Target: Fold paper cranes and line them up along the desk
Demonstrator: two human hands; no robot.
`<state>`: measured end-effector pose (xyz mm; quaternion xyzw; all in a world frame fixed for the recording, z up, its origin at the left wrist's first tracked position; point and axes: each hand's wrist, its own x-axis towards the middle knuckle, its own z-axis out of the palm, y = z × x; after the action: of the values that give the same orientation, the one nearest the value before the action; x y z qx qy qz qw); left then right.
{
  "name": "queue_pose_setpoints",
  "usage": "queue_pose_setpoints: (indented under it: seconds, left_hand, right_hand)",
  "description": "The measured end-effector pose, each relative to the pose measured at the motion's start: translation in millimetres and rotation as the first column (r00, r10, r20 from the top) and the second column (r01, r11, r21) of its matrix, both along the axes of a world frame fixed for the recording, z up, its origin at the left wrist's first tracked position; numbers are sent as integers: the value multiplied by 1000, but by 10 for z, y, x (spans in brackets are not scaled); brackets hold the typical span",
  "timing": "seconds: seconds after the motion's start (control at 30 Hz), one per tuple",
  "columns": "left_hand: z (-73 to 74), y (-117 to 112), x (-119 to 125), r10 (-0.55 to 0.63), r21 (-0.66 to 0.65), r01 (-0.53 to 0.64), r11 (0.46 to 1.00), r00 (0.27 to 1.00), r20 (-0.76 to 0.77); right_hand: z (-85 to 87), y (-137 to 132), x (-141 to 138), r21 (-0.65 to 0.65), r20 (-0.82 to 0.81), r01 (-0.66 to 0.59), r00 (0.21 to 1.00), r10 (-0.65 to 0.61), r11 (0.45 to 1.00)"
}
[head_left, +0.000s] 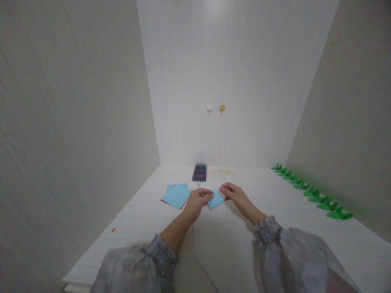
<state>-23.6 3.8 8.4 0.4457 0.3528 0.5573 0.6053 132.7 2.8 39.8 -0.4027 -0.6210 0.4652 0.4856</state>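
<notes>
A small folded piece of light blue paper (pixel 216 199) is between my two hands, just above or on the white table. My left hand (pixel 198 200) pinches its left edge between thumb and fingers. At its upper right corner is my right hand (pixel 234 194), with fingertips pressed together at the paper's edge; whether they grip it is hard to make out. Left of my left hand lies a loose stack of light blue paper sheets (pixel 176 196), with a red edge showing underneath.
A phone (pixel 200 173) leans at the back of the table (pixel 146 228), its white cable (pixel 195 250) running toward me. Several green folded-paper pieces (pixel 311 191) line the right side. A small orange-red bit (pixel 113 230) lies at left. Two hooks (pixel 222 108) hang on the back wall.
</notes>
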Motion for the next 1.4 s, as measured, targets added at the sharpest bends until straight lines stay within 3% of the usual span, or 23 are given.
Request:
queue_pose_setpoints:
  seconds: [0.17,0.3,0.4,0.53,0.67,0.77,0.87,0.93,1.07,1.23,1.4]
  left_hand:
    - [27,5,46,12,52,-13,999,1000,18]
    - [52,-22,64,31,44,-34,998,998,58]
    - [78,-59,56,-48,-2,48,999,995,83]
    - [111,-105,48,-155,-24,155,988,987,34]
    - [143,-117,71,-154,-18,155,988,988,31]
    - [190,-108,94,-131,-21,132,991,990,50]
    - [246,-97,110,-74,-29,76,997,994,85]
    - [268,-95,114,-36,-33,40,999,995,98]
    - [262,-101,115,-34,-35,38,999,993,111]
    - [223,-101,109,-59,-27,62,998,991,118]
    - [215,-106,101,-76,-14,78,997,991,108]
  right_hand:
    - [-83,2,-71,-75,7,-83,996,84,994]
    - [-116,22,-72,-63,-17,-55,998,55,996]
    - [-120,37,-57,-69,-43,-16,999,13,998]
    - [-140,53,-47,-38,-53,24,998,-26,999]
    - [-189,74,-62,14,-8,9,1000,-9,1000]
    - [-178,56,-65,146,68,54,996,-64,988]
    - [-95,-10,-33,442,186,107,960,-208,891]
    - [-34,-56,3,625,285,-3,932,-224,780]
    - [-13,-67,74,767,409,-153,865,-291,623]
    - [-105,23,146,814,457,-191,794,-401,549]
    - [-104,39,177,810,503,-246,759,-415,532]
